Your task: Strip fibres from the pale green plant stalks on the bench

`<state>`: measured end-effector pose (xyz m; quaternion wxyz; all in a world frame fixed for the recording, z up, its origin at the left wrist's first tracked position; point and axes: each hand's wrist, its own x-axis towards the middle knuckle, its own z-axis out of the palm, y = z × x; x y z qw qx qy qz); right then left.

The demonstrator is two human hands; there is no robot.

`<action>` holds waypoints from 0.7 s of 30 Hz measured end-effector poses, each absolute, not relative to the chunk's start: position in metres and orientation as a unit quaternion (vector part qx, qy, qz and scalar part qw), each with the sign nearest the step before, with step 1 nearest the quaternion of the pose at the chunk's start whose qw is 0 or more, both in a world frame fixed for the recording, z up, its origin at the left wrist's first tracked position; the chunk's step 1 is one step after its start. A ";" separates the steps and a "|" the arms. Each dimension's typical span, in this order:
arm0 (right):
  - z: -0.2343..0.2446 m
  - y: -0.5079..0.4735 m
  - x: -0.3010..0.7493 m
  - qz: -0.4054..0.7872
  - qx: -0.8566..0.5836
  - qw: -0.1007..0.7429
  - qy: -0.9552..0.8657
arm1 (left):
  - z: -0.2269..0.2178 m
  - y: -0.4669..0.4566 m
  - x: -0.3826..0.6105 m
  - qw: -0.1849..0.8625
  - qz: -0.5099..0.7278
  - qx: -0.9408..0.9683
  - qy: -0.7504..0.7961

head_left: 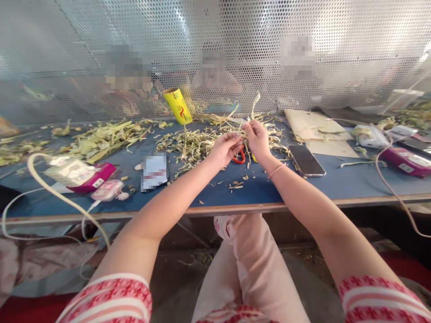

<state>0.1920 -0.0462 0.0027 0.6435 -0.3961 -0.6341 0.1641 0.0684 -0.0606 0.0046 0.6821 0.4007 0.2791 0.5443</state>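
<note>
My left hand (226, 149) and my right hand (257, 138) are close together over a heap of dried plant strips (198, 138) on the blue table. Both have thumb and fingers pinched on a pale plant strip (244, 134) that shows between them. Its ends are hard to tell from the heap behind. A long curled strip (256, 104) rises just beyond my right hand. Beneath my fingers lies a red loop handle (239, 156), apparently of scissors, mostly hidden. A small yellow piece (254, 158) peeks out beside it.
A phone (307, 160) lies right of my right forearm. A yellow tube (178, 106) stands tilted behind the heap, before a perforated metal screen (249, 54). More leaves (104, 139), purple boxes (92, 177) and a cable (67, 190) are at left. Brown card (313, 125) lies at back right.
</note>
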 end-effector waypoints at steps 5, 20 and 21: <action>0.001 -0.044 0.193 0.153 -0.384 0.656 -0.632 | 0.003 -0.060 0.068 0.657 0.556 0.429 0.275; 0.000 -0.047 0.192 0.107 -0.417 0.613 -0.662 | 0.002 -0.065 0.068 0.587 0.513 0.556 0.289; 0.000 -0.047 0.193 0.103 -0.419 0.610 -0.665 | 0.002 -0.065 0.068 0.585 0.511 0.560 0.288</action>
